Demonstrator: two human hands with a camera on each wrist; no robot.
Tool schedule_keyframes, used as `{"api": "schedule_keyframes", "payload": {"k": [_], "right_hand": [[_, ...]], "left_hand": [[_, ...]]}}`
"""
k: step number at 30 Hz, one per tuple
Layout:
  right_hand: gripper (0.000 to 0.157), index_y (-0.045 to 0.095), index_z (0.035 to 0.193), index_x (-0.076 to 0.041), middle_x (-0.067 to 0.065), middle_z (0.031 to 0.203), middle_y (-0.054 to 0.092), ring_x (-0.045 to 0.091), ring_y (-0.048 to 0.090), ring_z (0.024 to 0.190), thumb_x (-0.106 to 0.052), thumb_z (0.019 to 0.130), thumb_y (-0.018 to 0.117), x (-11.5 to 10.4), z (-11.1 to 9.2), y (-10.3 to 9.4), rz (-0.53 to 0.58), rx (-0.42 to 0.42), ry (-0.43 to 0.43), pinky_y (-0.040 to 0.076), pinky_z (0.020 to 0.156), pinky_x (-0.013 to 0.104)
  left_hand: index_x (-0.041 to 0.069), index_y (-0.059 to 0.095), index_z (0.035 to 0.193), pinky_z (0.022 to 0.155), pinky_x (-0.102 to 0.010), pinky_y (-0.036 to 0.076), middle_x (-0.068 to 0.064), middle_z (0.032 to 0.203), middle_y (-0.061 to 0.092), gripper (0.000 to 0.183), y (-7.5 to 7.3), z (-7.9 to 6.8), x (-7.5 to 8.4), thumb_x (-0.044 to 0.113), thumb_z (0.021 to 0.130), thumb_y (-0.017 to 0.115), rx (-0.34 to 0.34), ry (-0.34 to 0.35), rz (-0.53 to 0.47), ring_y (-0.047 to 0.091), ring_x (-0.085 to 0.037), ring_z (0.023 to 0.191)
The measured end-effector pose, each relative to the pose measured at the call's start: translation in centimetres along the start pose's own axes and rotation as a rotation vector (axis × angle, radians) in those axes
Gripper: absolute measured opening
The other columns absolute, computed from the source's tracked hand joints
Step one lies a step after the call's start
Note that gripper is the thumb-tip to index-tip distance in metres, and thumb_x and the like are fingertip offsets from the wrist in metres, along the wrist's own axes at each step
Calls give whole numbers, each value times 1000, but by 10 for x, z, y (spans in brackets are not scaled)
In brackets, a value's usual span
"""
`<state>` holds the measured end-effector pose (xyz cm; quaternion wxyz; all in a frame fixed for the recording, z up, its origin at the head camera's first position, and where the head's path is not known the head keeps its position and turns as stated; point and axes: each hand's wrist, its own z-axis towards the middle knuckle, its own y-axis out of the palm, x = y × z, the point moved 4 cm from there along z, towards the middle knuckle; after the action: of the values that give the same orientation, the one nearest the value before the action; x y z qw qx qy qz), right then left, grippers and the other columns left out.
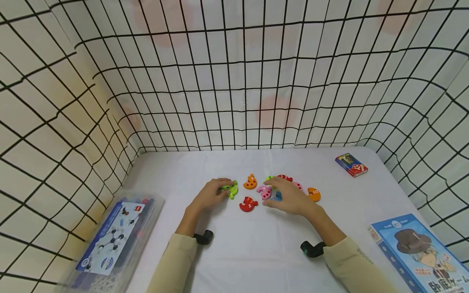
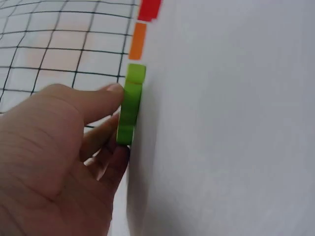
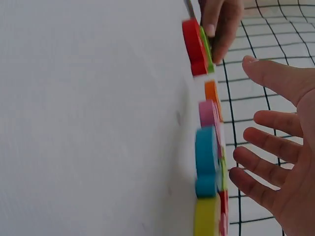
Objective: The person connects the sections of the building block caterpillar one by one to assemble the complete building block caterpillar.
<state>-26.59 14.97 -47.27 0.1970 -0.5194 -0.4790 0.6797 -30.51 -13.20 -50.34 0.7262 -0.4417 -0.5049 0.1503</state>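
My left hand [image 1: 210, 195] pinches a green animal-shaped piece [image 1: 232, 189] at the left end of a group of small colourful pieces. In the left wrist view, thumb and fingers touch the edges of this green piece [image 2: 131, 105]. A red piece marked 2 [image 1: 248, 204] and an orange dotted piece [image 1: 250, 182] lie just right of it. My right hand [image 1: 291, 198] hovers with spread fingers over the right part of the group, partly covering a blue piece [image 1: 278, 195]. Near its fingertips lies a pink dotted piece [image 1: 264, 191]. In the right wrist view a yellow piece [image 3: 206, 216] also shows.
An orange piece marked 10 [image 1: 314, 194] lies right of the right hand. A small card box [image 1: 351, 164] sits at the back right, a blue game box [image 1: 421, 252] at the front right. A clear plastic case [image 1: 146, 228] stands left. Black wire mesh [image 1: 245, 89] surrounds the white table.
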Motion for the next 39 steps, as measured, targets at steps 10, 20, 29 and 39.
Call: {"api": "schedule_keyframes", "payload": {"k": [10,20,29,39], "right_hand": [[59,62,140,-17,2,133,62,19,59,114,-40,88,81,-25,9,29,61,-18,-14,58,97,43],[52,66,133,-20,-1,133,64,16,60,117,-37,86,83,-37,15,52,33,-36,-9,57,101,43],[48,67,130,-21,-4,125,69,15,64,114,-36,87,83,-44,19,56,35,23,1,57,99,42],[43,69,126,-20,-4,120,70,14,65,107,-38,88,81,-58,29,59,59,93,3,57,94,38]], "left_hand": [[21,70,134,119,-51,38,-3,141,66,36,6,-7,-7,22,99,69,77,-59,-100,55,-27,139],[26,73,130,118,-51,40,1,138,68,32,7,-11,-11,23,99,69,122,-63,-118,57,-25,137],[28,77,122,114,-45,46,6,132,71,26,8,-11,-12,24,97,72,156,-80,-152,61,-19,131],[24,78,120,112,-44,48,3,130,72,25,8,-12,-12,22,96,74,167,-50,-165,63,-21,129]]}}
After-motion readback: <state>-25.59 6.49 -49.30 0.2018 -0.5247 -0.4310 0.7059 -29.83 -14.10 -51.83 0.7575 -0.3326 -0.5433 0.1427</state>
